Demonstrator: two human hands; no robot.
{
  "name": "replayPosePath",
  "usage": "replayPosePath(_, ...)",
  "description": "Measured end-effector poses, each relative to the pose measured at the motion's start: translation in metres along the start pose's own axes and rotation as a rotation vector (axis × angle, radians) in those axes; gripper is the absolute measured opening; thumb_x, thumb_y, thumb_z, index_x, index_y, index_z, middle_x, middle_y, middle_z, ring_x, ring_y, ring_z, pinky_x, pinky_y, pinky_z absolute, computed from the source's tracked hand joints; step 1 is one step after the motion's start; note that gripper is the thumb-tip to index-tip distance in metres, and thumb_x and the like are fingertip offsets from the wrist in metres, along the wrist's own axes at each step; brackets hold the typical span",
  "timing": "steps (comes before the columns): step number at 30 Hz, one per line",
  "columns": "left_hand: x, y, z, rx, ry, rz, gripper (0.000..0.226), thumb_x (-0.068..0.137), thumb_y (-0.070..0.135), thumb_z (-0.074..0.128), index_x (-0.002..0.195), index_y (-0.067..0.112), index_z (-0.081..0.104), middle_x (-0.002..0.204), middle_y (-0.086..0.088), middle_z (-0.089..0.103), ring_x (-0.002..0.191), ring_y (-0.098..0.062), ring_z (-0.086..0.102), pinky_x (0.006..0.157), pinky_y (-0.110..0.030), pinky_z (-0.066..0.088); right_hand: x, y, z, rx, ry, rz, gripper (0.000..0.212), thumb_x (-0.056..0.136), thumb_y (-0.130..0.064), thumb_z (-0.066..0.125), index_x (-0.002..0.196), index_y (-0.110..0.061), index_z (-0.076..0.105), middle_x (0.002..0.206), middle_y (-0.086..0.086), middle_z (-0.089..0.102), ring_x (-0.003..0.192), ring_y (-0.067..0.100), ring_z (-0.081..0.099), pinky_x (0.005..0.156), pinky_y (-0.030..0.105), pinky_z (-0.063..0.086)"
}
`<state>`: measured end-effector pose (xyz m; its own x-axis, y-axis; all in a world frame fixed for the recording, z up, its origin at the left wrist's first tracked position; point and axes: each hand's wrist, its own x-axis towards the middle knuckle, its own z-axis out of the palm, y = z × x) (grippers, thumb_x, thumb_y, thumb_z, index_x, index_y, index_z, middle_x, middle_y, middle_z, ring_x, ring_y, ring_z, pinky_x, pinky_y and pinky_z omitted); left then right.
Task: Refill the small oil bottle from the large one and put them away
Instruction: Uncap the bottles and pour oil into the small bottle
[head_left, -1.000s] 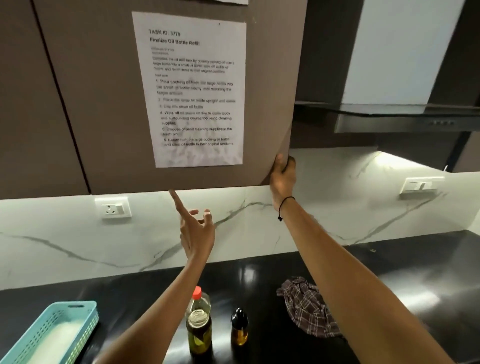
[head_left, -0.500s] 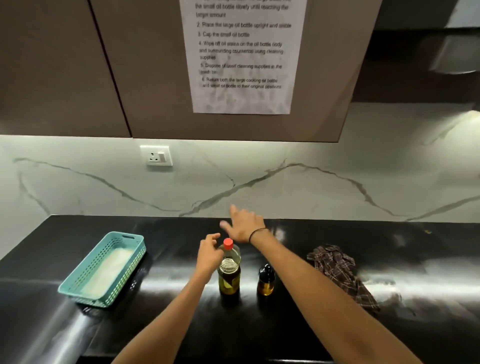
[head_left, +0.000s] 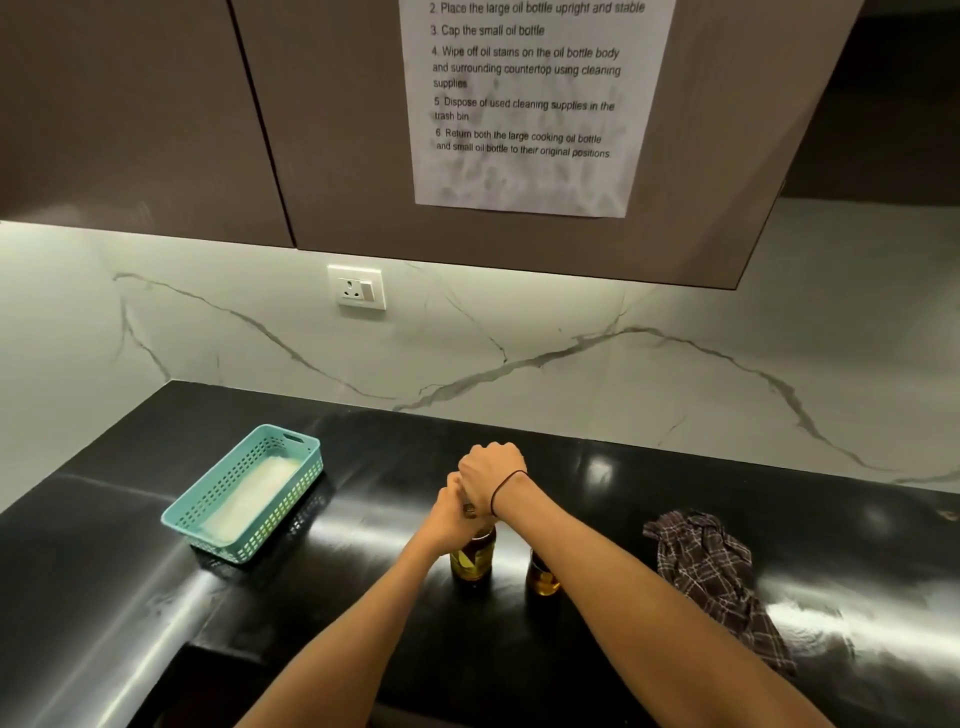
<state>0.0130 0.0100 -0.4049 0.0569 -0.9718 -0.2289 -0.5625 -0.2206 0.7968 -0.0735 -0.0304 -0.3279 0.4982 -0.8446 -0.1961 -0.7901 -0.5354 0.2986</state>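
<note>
Oil bottles stand side by side on the black countertop (head_left: 597, 649), almost in the centre of the view and close to the person. From the large oil bottle (head_left: 471, 558), the small oil bottle (head_left: 543, 577) is just beside it at 3 o'clock, upright, with amber oil in its lower part; its top is hidden behind the right forearm.

Both hands meet on the top of the large bottle. The left hand (head_left: 451, 517) is curled around the neck and holds it. The right hand (head_left: 491, 475) sits above it with the fingers closed down over the top, where the cap should be; the cap itself is covered, so I cannot tell if it is on or off.

I judge that the task is near its beginning: the person seems to open the large bottle, and the pouring, the capping and the putting away are all not yet done.

Further right, at 3 o'clock from the bottles, a checked cloth (head_left: 711, 577) lies crumpled. At 9 o'clock, well apart, stands a turquoise basket (head_left: 291, 447). Behind is the marble wall with a socket (head_left: 357, 287), and above it the cabinet door with an instruction sheet (head_left: 524, 104).
</note>
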Motion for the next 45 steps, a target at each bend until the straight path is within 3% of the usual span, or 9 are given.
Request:
replayPosePath(6,-0.002,0.001,-0.001,0.011,-0.013,-0.044,0.076,0.098,0.017,0.075,0.157,0.012,0.028,0.151,-0.014,0.049,0.138,-0.033,0.055,0.103,-0.046,0.058,-0.001,0.006,0.012,0.073,0.073,-0.123,0.024,0.103,-0.021,0.059,0.122,-0.008,0.064,0.11,0.012,0.07,0.101,0.031,0.07,0.086,0.039,0.056)
replayPosePath(15,-0.006,-0.011,-0.01,0.051,-0.102,0.009,0.095,0.097,0.022,0.078,0.165,0.017,0.012,0.162,-0.009,0.044,0.147,-0.03,0.049,0.112,-0.04,0.052,-0.003,0.031,0.014,0.148,0.133,-0.421,0.046,0.099,-0.011,0.063,0.141,-0.012,0.042,0.118,0.017,0.059,0.103,0.032,0.061,0.087,0.04,0.052)
replayPosePath(19,-0.006,-0.041,-0.016,0.201,-0.168,-0.042,0.075,0.101,0.043,0.07,0.157,0.017,0.027,0.163,-0.011,0.044,0.146,-0.028,0.048,0.116,-0.045,0.049,-0.001,0.038,0.009,0.213,0.128,-0.471,0.04,0.1,-0.004,0.058,0.137,-0.013,0.046,0.114,0.015,0.051,0.092,0.024,0.047,0.077,0.035,0.046)
replayPosePath(25,0.005,-0.051,-0.014,0.035,-0.05,0.065,0.105,0.073,0.055,0.092,0.153,0.027,0.032,0.147,0.004,0.054,0.135,-0.019,0.058,0.108,-0.045,0.056,-0.001,0.039,0.004,0.311,0.112,-0.456,0.026,0.098,0.0,0.058,0.123,-0.009,0.057,0.107,0.012,0.052,0.091,0.023,0.05,0.079,0.039,0.053)
replayPosePath(30,0.027,-0.034,-0.016,0.019,-0.104,0.16,0.075,0.073,0.055,0.092,0.134,0.032,0.054,0.123,0.015,0.065,0.117,-0.01,0.065,0.098,-0.032,0.06,0.003,0.039,0.005,0.298,0.198,-0.422,0.027,0.095,-0.001,0.065,0.119,-0.012,0.059,0.108,0.01,0.052,0.085,0.019,0.049,0.068,0.028,0.04)
replayPosePath(33,0.035,-0.039,-0.023,0.01,-0.166,0.222,0.062,0.073,0.052,0.092,0.121,0.045,0.053,0.115,0.021,0.067,0.111,-0.005,0.066,0.092,-0.024,0.059,0.008,0.045,0.003,0.447,0.237,-0.314,0.027,0.095,-0.004,0.067,0.118,-0.017,0.061,0.116,0.006,0.053,0.091,0.021,0.059,0.075,0.03,0.054)
replayPosePath(36,0.037,-0.048,-0.03,0.014,-0.179,0.292,0.06,0.071,0.051,0.092,0.119,0.042,0.056,0.108,0.014,0.071,0.102,-0.005,0.069,0.091,-0.036,0.061,0.016,0.06,0.005,0.715,0.228,-0.048,0.023,0.096,-0.007,0.069,0.115,-0.019,0.066,0.123,0.004,0.048,0.102,0.021,0.063,0.093,0.034,0.058)
replayPosePath(39,0.039,-0.053,-0.035,0.03,-0.202,0.341,0.063,0.07,0.056,0.091,0.12,0.043,0.056,0.108,0.016,0.071,0.101,-0.004,0.069,0.091,-0.037,0.061,0.022,0.067,0.02,0.855,0.136,0.203,0.02,0.092,-0.009,0.074,0.11,-0.015,0.066,0.113,0.007,0.06,0.099,0.022,0.068,0.093,0.042,0.06)
replayPosePath(45,0.041,-0.062,-0.042,0.054,-0.178,0.376,0.068,0.069,0.06,0.089,0.126,0.051,0.055,0.116,0.026,0.067,0.107,0.001,0.066,0.091,-0.035,0.062,0.033,0.038,0.066,0.753,-0.114,0.426,0.015,0.095,-0.02,0.071,0.109,-0.015,0.067,0.12,0.009,0.067,0.111,0.029,0.066,0.097,0.044,0.055)
